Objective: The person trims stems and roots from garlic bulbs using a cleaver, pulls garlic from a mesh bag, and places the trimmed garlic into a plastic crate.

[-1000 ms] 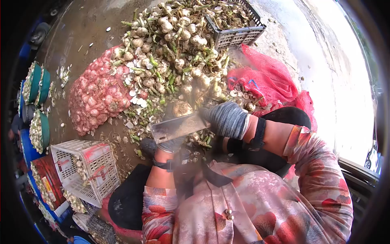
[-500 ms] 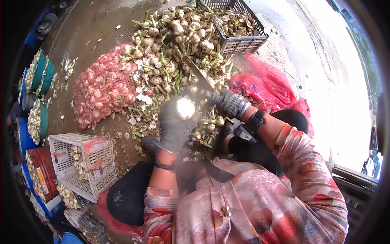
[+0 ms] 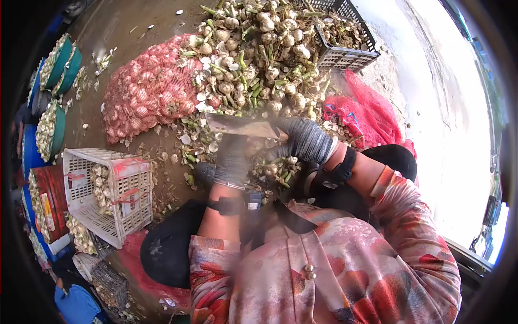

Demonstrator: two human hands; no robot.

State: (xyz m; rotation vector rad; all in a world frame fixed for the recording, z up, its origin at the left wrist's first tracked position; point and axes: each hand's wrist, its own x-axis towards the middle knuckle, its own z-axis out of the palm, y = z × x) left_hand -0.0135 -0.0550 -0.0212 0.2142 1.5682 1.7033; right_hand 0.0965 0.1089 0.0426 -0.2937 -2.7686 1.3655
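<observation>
My right hand (image 3: 310, 139), in a grey knit glove, is closed round the handle of a knife (image 3: 237, 125). Its broad blade points left and lies across the top of my left hand (image 3: 232, 161). That hand is gloved too; its fingers are blurred and partly covered by the blade, and anything in them is hidden. Just beyond both hands spreads a heap of garlic bulbs (image 3: 275, 75) with cut green stems. Loose garlic skins and trimmings (image 3: 202, 141) lie by the blade's tip. More stemmed garlic (image 3: 280, 171) sits below my right hand.
Left of the heap lies a red mesh bag full of garlic (image 3: 148, 89). A white plastic crate (image 3: 132, 189) rests tipped on its side. Behind the heap stands a black crate (image 3: 350, 58); pink netting (image 3: 372, 116) lies right. Garlic-filled tubs (image 3: 56, 132) line the left, near a person in blue (image 3: 78, 308).
The knife has swung from pointing up and away to lying leftward across my left hand. The white garlic bulb seen in my left hand earlier is out of sight. The view has shifted slightly.
</observation>
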